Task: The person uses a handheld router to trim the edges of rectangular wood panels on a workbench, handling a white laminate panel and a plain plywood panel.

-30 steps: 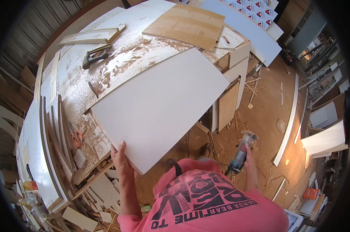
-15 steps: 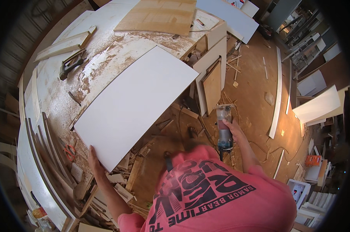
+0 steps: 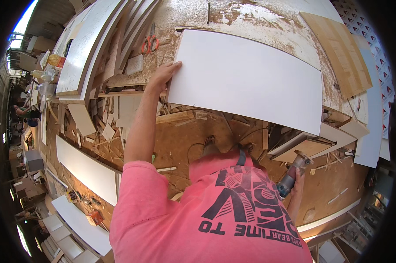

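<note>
My left hand (image 3: 163, 74) grips the left end of a white rectangular board (image 3: 244, 76) that lies on the sawdust-covered workbench (image 3: 268, 22) and reaches over its near edge. My right hand (image 3: 296, 182) holds a grey handheld power trimmer (image 3: 290, 175) low at the lower right, off the board and beside a plywood panel (image 3: 303, 149). Orange-handled scissors (image 3: 150, 44) lie on the bench left of the board, near a small pale block (image 3: 134, 65).
Long white strips (image 3: 79, 65) are stacked at the bench's left. A light wooden sheet (image 3: 334, 52) lies right. Offcuts (image 3: 108, 131), long white panels (image 3: 84, 171) and a cable litter the brown floor (image 3: 176, 144). A co-worker (image 3: 22, 111) is at far left.
The view has swung round, so the board and my left hand appear higher and farther right, the board more level in the picture. My right hand still holds the trimmer, now farther right and lower.
</note>
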Available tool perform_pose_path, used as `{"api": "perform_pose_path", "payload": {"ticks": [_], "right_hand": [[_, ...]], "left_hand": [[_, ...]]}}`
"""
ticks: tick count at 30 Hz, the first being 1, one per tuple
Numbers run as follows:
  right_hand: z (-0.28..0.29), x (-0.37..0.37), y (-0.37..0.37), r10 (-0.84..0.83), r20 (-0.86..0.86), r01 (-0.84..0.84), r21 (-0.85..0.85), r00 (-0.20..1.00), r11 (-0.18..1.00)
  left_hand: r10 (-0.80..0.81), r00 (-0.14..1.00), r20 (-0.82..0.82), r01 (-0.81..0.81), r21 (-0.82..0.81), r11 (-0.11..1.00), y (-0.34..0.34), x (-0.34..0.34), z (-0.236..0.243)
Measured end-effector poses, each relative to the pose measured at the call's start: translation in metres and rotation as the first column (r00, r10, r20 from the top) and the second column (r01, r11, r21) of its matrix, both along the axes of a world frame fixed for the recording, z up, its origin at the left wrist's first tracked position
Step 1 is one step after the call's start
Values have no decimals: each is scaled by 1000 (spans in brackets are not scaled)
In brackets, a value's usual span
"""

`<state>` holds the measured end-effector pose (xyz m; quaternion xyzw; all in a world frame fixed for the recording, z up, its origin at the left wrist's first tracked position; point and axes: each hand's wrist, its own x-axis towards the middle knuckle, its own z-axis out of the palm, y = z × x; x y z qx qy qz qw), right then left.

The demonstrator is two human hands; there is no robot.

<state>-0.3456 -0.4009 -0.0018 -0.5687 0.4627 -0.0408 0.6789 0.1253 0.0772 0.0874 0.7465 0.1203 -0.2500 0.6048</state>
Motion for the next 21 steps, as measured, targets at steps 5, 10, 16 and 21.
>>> {"api": "perform_pose_path", "payload": {"ticks": [5,10,16,21], "right_hand": [[-5,-6,-12,-18,3,18,11,1000,1000],[19,-1,14,-94,-4,94,-8,996,996],[4,-15,30,-180,26,179,36,983,983],[-13,-21,38,-210,32,208,50,977,977]], "left_hand": [[25,1000,-10,-25,38,999,-11,3,-12],[120,983,139,-131,73,989,-35,-1,13],[-70,871,486,-24,184,983,-78,47,100],[-360,600,715,11,442,897,-143,93,246]]}}
